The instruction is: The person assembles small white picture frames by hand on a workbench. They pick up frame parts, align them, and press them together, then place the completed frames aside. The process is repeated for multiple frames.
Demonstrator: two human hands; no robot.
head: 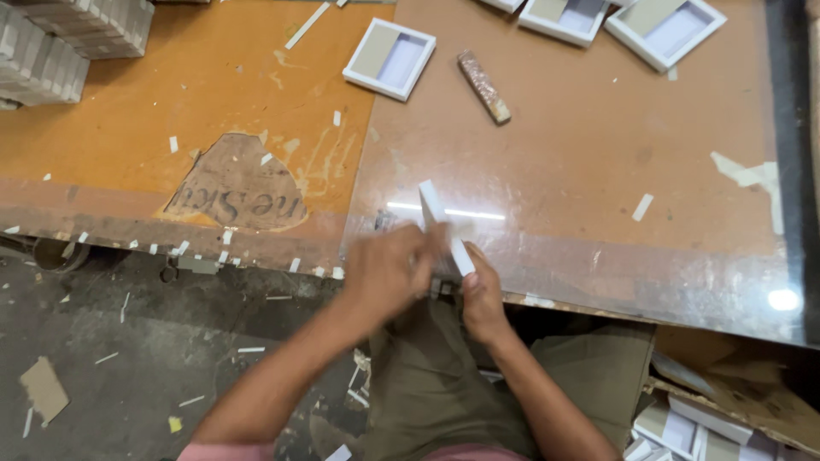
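1. Currently both hands meet at the near edge of the worktop (581, 171), over the person's lap. The left hand (389, 271) is blurred; its fingers look curled round the lower part of a white strip (444, 229), so the grip reads as closed on it, though blur hides the fingertips.
2. The right hand (483, 294) pinches the same white strip near its lower end, thumb and fingers together on it.
3. The white strip stands tilted, its upper end leaning away over the worktop edge, its lower end between the two hands.
4. Just beyond the hands the worktop is covered by a glossy sheet that reflects a light bar.
5. Further out, a small patterned block (483, 85) lies at a slant, well apart from the hands.
6. A white tray (389, 58) with a beige half lies left of the block; more trays of the same kind (666, 30) sit at the far edge.
7. Stacks of white pieces (60, 43) occupy the far left corner.
8. Paper scraps dot the orange board (171, 85) and the floor (111, 358) below.
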